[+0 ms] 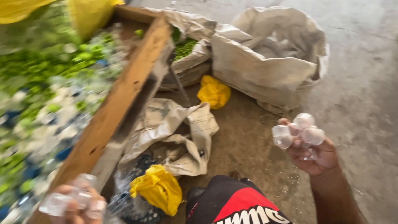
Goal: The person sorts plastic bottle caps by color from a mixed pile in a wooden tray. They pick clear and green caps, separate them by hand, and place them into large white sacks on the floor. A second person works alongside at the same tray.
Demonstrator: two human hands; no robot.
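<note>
My right hand (311,153) is raised over the concrete floor at the right, holding several clear plastic caps (298,130) in its fingers. My left hand (76,205) sits at the bottom left by the wooden edge of a tray (120,97) and grips a few more clear plastic caps (72,197). The tray is heaped with green, white and blue plastic pieces (49,74), blurred by motion.
A large open white sack (269,62) stands on the floor at the back right, and next to it another sack holding green pieces (184,47). Crumpled sacks (178,132) and yellow bags (213,92) (157,188) lie below the tray. My red-and-black clothed knee (232,203) is at the bottom.
</note>
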